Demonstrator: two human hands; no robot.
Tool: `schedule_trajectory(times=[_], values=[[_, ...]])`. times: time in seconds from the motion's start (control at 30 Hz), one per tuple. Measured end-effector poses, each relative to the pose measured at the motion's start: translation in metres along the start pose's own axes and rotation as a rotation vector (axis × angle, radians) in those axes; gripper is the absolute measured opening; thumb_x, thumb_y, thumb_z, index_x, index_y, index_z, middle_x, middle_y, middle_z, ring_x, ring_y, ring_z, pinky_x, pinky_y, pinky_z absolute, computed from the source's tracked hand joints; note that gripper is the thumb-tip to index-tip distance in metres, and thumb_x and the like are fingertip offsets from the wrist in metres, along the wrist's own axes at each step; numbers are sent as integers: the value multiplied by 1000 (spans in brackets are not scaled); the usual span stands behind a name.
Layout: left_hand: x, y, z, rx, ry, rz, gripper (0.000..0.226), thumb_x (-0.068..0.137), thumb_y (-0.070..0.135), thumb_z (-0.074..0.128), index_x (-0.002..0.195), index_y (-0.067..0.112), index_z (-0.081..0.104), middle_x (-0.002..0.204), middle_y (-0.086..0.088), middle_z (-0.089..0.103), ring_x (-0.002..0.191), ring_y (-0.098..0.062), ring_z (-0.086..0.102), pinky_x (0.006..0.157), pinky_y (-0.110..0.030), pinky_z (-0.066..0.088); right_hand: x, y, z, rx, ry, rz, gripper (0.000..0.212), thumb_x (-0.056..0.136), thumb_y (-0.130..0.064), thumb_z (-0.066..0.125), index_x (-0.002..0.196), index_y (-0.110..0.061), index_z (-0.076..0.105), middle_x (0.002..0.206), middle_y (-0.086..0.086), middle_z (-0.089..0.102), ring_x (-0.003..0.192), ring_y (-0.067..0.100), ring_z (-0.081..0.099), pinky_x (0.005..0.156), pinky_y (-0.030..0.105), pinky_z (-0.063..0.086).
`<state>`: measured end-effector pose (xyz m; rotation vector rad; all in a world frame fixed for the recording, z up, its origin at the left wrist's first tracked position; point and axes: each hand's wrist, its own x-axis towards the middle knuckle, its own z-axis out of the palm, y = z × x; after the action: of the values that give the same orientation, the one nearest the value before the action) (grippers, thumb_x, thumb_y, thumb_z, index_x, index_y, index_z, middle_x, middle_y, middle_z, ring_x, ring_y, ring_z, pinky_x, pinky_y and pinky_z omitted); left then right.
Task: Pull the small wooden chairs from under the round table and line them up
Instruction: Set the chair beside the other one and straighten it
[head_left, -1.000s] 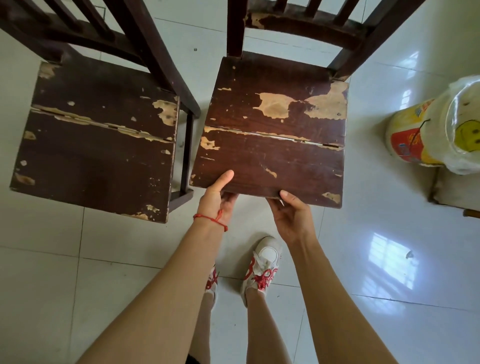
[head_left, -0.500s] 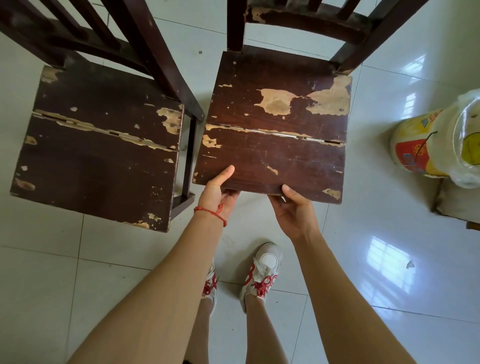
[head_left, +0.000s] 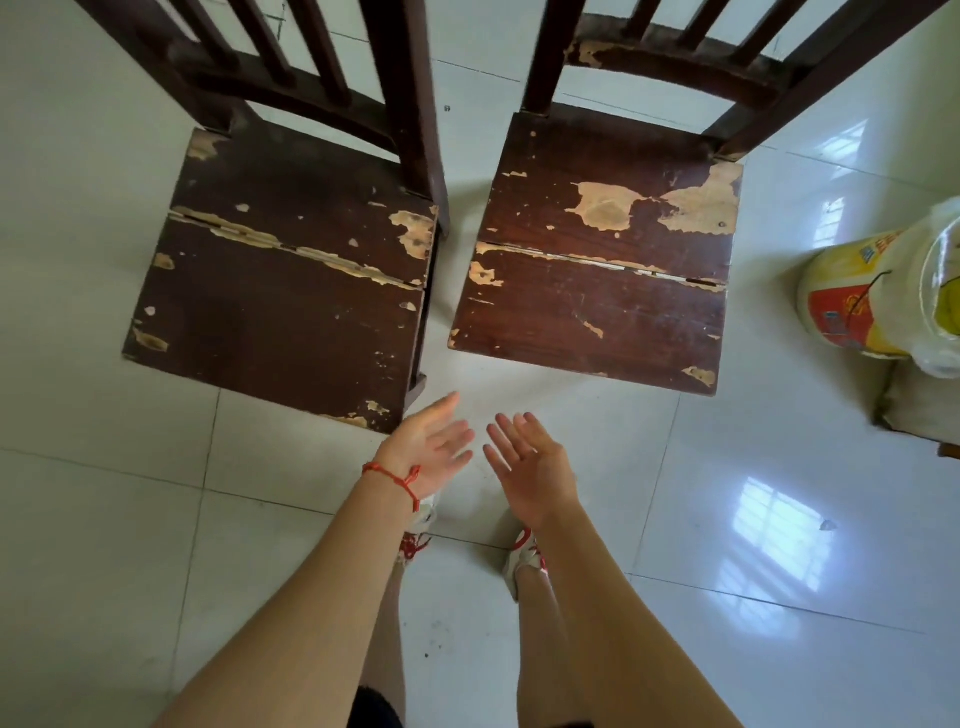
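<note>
Two small dark wooden chairs with peeling varnish stand side by side on the white tiled floor, backs away from me. The left chair (head_left: 291, 291) and the right chair (head_left: 597, 291) have a narrow gap between their seats. My left hand (head_left: 431, 447), with a red string on the wrist, hovers open just below the gap, palm up. My right hand (head_left: 524, 462) is open beside it, fingers spread, a short way in front of the right chair's front edge. Neither hand touches a chair. The round table is out of view.
A yellow and red sack (head_left: 852, 296) covered with clear plastic (head_left: 940, 280) sits at the right edge on a low block (head_left: 919, 405). My feet in white shoes with red laces (head_left: 524, 556) stand on the glossy tiles just behind my hands.
Both hands have let go of the right chair's front seat edge and drawn back toward me, open. The right chair now stands square beside the left one.
</note>
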<state>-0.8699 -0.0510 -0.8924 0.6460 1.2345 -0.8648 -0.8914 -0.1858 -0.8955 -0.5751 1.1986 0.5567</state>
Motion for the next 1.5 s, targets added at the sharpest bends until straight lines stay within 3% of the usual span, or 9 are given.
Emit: schedule_trajectory(times=[0.13,0.27,0.33,0.5,0.7,0.87,1.1,1.27,1.5], values=[[-25,10,-44,127,-26,-200,97,75,63,49,140,-2,19,142,-17,38,127,-28,41,105,-47,30,-12,55,24,-106,42,67,51,89,-8,47,137,-12,31,131,12,49,125,27,43,107,41,32],[-41,35,-94,84,115,-242,107,61,79,48,126,-6,41,107,-19,57,101,-31,54,105,-46,35,-17,103,54,-135,104,121,48,90,-6,45,136,-11,33,129,10,48,129,27,40,109,40,28],[-47,56,-121,19,156,-182,109,59,79,49,130,-3,37,118,-18,55,106,-30,54,103,-44,37,-19,126,74,-103,90,158,50,90,-6,46,137,-8,31,126,11,49,129,28,40,108,39,29],[-47,103,-155,-37,281,110,83,78,60,50,139,10,27,143,-12,39,127,-28,43,100,-45,36,-12,156,118,-47,29,193,29,93,-23,45,117,-9,50,131,11,51,125,25,45,103,36,35],[-33,130,-159,-254,195,241,23,81,21,64,98,11,53,114,-14,55,96,-25,57,86,-41,47,19,153,153,285,-24,78,26,85,-23,59,108,-14,56,121,7,55,121,26,48,109,40,32],[-23,133,-156,-282,169,200,37,77,8,65,112,7,53,114,-17,58,105,-31,55,85,-45,49,28,146,156,356,-16,21,36,81,-7,61,116,-4,55,113,13,61,112,29,55,97,42,45],[-19,128,-148,-274,89,296,20,82,-6,53,94,10,58,101,-13,60,98,-30,57,75,-44,49,33,133,151,244,-43,-67,26,79,13,50,93,-6,61,93,9,64,94,21,60,85,32,54],[-13,133,-124,-269,53,356,23,80,-9,52,95,8,58,98,-11,61,96,-28,59,85,-45,49,37,103,154,194,-80,-152,31,79,14,49,78,-11,68,73,1,73,82,17,67,73,29,57],[2,150,-99,-257,19,395,28,80,-7,54,104,7,56,99,-11,62,95,-28,60,71,-39,54,50,70,162,190,-122,-172,25,79,15,49,84,-7,61,73,1,71,80,16,66,71,26,56]])
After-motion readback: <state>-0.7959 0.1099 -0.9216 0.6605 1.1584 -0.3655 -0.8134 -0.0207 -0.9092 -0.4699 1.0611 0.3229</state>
